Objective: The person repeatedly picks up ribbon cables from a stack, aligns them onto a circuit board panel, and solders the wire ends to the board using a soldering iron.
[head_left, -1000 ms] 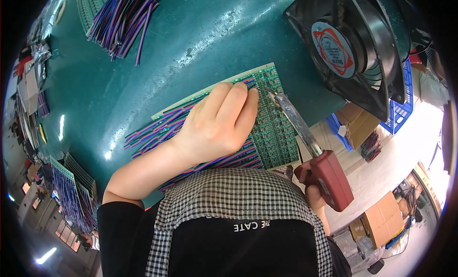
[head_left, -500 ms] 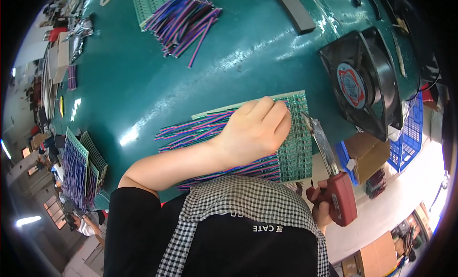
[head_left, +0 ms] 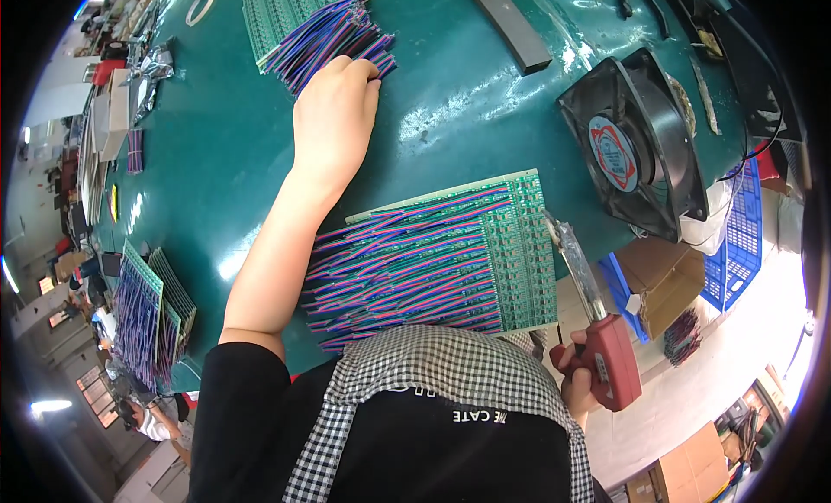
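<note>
Open teal counter [head_left: 216,157] lies left of the outstretched arm. The black fan [head_left: 636,148] crowds the circuit panel [head_left: 450,252] on the right

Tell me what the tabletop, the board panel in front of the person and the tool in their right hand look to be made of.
Tabletop: smooth teal sheet, probably rubber or vinyl mat; glossy glare patches. Board panel: green circuit-board laminate, rows of small pads, with plastic-insulated coloured wires lying across it. Soldering tool in right hand: red moulded plastic grip, dull grey metal shaft. Left hand rests on a far wire bundle.

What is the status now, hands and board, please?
Left hand on the far bundle of coloured wires. Right hand grips red soldering iron, tip near the green board edge. Nothing lies between.
</note>
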`<state>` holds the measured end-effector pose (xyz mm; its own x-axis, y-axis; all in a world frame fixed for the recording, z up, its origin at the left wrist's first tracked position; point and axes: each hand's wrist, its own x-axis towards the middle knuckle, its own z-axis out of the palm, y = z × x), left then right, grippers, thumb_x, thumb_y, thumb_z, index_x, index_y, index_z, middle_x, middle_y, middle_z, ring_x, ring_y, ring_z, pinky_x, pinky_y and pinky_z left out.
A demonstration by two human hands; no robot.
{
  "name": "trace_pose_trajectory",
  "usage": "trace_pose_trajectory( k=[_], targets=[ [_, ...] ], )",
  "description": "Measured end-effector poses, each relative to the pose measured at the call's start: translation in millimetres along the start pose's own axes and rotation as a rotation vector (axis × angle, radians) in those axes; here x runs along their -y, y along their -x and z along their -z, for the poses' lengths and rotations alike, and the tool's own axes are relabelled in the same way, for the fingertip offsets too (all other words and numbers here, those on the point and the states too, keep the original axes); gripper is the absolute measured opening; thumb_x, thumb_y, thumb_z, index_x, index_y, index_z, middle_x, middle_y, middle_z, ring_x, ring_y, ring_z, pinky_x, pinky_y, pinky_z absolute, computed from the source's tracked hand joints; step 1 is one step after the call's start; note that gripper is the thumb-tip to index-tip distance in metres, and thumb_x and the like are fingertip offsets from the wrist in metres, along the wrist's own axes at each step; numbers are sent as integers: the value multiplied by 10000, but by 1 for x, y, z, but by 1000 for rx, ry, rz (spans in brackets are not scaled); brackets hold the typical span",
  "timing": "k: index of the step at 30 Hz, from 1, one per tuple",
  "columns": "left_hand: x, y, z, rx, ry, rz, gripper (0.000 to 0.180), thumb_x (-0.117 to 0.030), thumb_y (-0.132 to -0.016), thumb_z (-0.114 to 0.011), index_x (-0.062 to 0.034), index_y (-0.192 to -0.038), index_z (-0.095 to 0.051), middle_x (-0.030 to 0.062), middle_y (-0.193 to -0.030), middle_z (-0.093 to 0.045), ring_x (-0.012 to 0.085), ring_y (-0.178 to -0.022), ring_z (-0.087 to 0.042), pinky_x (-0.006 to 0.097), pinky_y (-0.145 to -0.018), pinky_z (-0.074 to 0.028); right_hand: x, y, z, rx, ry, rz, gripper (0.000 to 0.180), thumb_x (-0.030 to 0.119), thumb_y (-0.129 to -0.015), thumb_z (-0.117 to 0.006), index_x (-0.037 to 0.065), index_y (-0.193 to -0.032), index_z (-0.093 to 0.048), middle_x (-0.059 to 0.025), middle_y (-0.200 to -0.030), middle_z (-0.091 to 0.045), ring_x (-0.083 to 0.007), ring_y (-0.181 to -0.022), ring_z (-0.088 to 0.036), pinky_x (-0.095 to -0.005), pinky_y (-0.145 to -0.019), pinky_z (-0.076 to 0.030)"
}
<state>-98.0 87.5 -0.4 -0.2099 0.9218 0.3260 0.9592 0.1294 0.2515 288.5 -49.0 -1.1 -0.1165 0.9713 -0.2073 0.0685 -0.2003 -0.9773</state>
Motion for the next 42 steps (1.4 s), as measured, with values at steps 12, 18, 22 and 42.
trace_pose_trajectory(
  k=[12,18,22,42],
  targets=[
    [28,-10,38,519,685,272,273,72,-827,-565,1,-1074,-654,84,-879,-651,149,-723,-647,273,-649,-507,-10,3,-1,-52,-12,60,639,450,-829,-716,-34,-1193,-513,-131,-1099,-594,-150,-633,-538,-281,-551,-438],
    [33,5,47,535,431,-188,301,76,-755,-629,-45,-1026,-678,86,-972,-588,226,-869,-594,316,-739,-481,-10,-1,-1,-36,-60,89,629,438,-836,-709,-37,-1200,-516,-134,-1089,-597,-149,-634,-540,-273,-559,-427],
    [32,2,42,468,320,-392,260,63,-748,-649,-40,-987,-654,86,-1007,-557,244,-873,-574,309,-749,-469,-7,1,2,11,-30,33,715,496,-831,-721,-16,-1250,-449,-137,-1062,-610,-150,-667,-562,-276,-610,-453],
    [-88,66,4,141,384,-512,319,-5,-704,-683,32,-1020,-666,122,-934,-629,244,-764,-635,330,-621,-524,15,-6,-6,-51,21,-96,802,569,-766,-755,-53,-1204,-502,-80,-901,-629,-146,-728,-610,-288,-701,-498]
  ],
)
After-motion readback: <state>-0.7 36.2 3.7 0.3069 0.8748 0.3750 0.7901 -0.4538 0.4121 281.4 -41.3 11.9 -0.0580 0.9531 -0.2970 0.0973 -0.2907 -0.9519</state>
